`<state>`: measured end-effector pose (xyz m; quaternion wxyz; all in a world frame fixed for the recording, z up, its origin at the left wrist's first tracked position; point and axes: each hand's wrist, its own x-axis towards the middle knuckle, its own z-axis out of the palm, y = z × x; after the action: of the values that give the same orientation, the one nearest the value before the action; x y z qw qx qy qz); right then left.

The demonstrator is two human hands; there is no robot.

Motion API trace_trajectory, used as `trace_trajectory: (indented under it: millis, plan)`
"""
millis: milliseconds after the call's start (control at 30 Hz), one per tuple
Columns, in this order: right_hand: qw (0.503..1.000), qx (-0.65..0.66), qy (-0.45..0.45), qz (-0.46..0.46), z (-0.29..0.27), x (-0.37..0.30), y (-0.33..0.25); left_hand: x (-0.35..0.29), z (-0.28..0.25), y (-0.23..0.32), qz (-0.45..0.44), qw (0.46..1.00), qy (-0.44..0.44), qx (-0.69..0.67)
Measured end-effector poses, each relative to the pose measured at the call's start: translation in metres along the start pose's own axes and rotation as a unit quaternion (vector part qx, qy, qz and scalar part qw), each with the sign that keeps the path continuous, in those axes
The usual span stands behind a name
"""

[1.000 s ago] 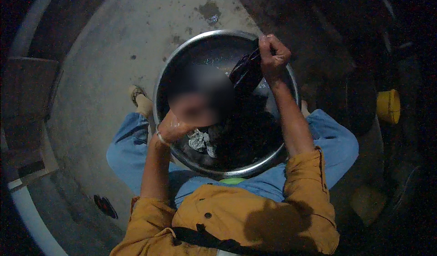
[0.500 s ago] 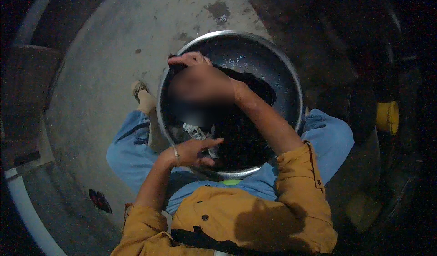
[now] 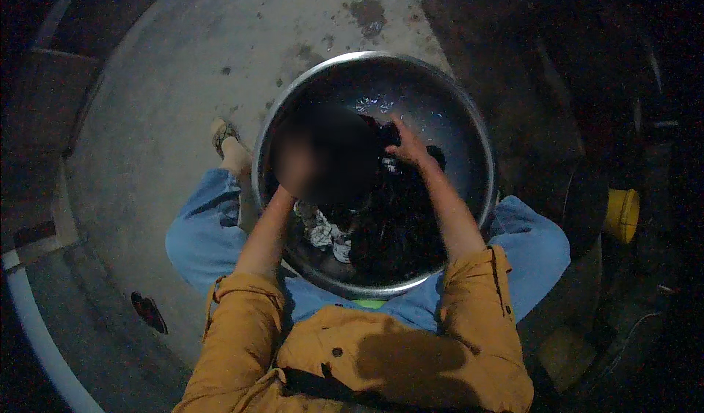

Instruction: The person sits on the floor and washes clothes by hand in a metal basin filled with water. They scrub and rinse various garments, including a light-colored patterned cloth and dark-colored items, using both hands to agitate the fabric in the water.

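A wide round metal basin (image 3: 469, 112) stands between my knees. Black cloth (image 3: 400, 229) is heaped inside it, with a white patterned cloth (image 3: 321, 231) at its near left side. My left hand (image 3: 297, 160) reaches into the basin's left part, over the dark heap; a blurred patch hides its fingers, so a hold cannot be made out. On the right, my right hand (image 3: 412, 149) is at the far side of the black cloth, thumb and fingers apart. Wet glints show on the basin's inner wall beyond it.
My bent legs in blue jeans (image 3: 202, 226) flank the basin. A yellow container (image 3: 622, 215) is off to the right. Wet patches (image 3: 368, 15) mark the concrete floor ahead. A dark shoe-like item (image 3: 149, 312) lies at the lower left.
My right hand has drawn back from the basin's far left to its right part. My left hand has moved forward from the near rim into the basin.
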<state>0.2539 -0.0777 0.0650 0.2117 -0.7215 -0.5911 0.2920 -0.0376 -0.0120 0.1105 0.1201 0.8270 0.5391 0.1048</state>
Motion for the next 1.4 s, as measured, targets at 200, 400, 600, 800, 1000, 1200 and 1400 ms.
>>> trace_trajectory:
  millis: [200, 400, 600, 800, 1000, 1200, 1400]
  plan:
    - [0.945, 0.250, -0.210, -0.003, -0.056, -0.012, -0.055, 0.028, -0.037, 0.047, -0.070, 0.987, -0.142, 0.000]
    - [0.971, 0.234, 0.047, 0.008, -0.145, -0.029, -0.063, 0.040, -0.014, 0.025, -0.169, 0.909, 0.012, -0.381]
    - [0.972, -0.082, 0.065, 0.211, -0.074, -0.036, 0.012, 0.014, 0.054, 0.020, -0.134, 0.962, -0.107, -0.212]
    - [0.990, 0.029, -0.114, 0.077, -0.010, -0.014, 0.043, 0.008, 0.054, 0.061, -0.095, 0.925, -0.064, -0.362]
    - [0.960, 0.132, 0.098, 0.226, -0.053, 0.003, 0.019, 0.026, 0.070, 0.016, -0.308, 0.833, -0.078, -0.452]
    - [0.974, 0.212, 0.080, 0.032, 0.022, 0.014, -0.003, 0.018, 0.055, 0.063, -0.329, 0.654, -0.175, -0.658]
    - [0.939, 0.119, 0.063, -0.317, -0.009, -0.056, -0.172, 0.032, 0.037, 0.041, -0.302, 0.386, -0.201, -0.849]
